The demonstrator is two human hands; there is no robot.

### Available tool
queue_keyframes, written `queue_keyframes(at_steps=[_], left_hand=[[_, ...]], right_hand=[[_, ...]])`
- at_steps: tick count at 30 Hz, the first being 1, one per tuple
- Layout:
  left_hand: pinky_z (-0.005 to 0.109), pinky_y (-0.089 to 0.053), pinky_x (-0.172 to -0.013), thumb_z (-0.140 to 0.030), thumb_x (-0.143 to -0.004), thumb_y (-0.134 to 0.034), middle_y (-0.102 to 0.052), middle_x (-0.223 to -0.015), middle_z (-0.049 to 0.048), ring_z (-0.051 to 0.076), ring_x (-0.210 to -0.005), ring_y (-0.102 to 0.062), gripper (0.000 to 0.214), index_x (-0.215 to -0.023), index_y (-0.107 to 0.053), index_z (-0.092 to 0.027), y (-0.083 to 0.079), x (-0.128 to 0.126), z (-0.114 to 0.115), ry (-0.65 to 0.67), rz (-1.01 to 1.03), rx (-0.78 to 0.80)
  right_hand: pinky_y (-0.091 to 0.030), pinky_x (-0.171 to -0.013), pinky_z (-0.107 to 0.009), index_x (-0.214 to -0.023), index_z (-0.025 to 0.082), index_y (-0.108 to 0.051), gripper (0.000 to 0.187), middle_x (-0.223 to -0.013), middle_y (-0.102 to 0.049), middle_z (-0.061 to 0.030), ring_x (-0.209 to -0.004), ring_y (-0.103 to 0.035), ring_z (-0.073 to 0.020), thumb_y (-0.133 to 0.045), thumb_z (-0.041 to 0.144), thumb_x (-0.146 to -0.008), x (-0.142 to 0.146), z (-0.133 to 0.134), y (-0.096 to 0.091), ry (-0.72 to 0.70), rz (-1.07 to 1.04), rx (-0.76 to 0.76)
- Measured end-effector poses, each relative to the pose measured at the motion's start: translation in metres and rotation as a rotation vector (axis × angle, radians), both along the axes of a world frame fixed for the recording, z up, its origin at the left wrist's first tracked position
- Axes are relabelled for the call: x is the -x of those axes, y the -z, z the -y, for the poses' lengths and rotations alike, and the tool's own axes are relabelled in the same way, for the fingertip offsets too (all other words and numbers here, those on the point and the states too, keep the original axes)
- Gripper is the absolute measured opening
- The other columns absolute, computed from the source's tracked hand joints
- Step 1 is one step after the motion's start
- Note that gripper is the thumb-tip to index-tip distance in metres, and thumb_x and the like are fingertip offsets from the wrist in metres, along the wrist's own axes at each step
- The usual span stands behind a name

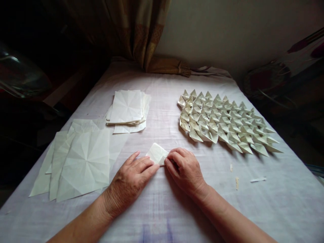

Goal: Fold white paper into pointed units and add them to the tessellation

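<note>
A small white folded paper (pixel 156 153) lies at the middle of the cloth-covered table, one corner pointing away from me. My left hand (pixel 133 173) holds its left side, the thumb at the lower edge and the fingers bent over the near left part. At the right corner, my right hand (pixel 186 168) pinches the paper between thumb and curled fingers. The fingertips partly hide both lower edges. Rows of folded paper boats (pixel 222 121) with raised points stand to the right, beyond my right hand.
Creased paper sheets (pixel 84 162) overlap at the left, close to my left forearm. Behind them sits a stack of smaller creased sheets (pixel 128 106). Thin paper scraps (pixel 258 180) lie at the right on the pale tablecloth (pixel 162 209). A brown curtain (pixel 141 37) hangs at the far edge.
</note>
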State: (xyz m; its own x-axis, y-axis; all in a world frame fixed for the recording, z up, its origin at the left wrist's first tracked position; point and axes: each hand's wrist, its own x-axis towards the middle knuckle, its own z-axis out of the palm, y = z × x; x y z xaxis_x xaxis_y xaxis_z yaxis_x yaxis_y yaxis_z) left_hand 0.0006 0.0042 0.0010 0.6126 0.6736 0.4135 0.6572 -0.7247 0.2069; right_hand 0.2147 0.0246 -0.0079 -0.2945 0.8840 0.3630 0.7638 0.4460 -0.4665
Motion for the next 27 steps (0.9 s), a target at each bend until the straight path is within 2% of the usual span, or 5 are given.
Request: queue_keyframes(at_steps=[7,27], left_hand=[[0.045,-0.038,-0.111,-0.015,-0.101,-0.036,-0.07,-0.11,0.0045,0.02,-0.108,-0.063,0.035,-0.118,-0.066,-0.019,-0.0006,-0.0021,0.0003,-0.009,-0.037,-0.023],[0.045,-0.038,-0.111,-0.016,-0.1,-0.041,-0.07,-0.108,0.0042,0.019,-0.105,-0.063,0.031,-0.117,-0.067,-0.02,0.0002,-0.0032,0.0007,-0.032,-0.031,0.01]], right_hand=[[-0.039,-0.074,-0.031,-0.074,0.018,-0.061,0.014,-0.08,-0.066,-0.0035,-0.077,-0.059,-0.0188,-0.06,0.02,-0.088,0.0018,-0.0004,-0.0001,0.026,-0.022,0.032],[-0.038,-0.073,-0.031,-0.075,0.019,-0.06,0.014,-0.08,-0.065,-0.0031,-0.077,-0.058,-0.0188,-0.06,0.02,-0.088,0.0021,-0.0008,0.0006,0.035,-0.003,0.044]])
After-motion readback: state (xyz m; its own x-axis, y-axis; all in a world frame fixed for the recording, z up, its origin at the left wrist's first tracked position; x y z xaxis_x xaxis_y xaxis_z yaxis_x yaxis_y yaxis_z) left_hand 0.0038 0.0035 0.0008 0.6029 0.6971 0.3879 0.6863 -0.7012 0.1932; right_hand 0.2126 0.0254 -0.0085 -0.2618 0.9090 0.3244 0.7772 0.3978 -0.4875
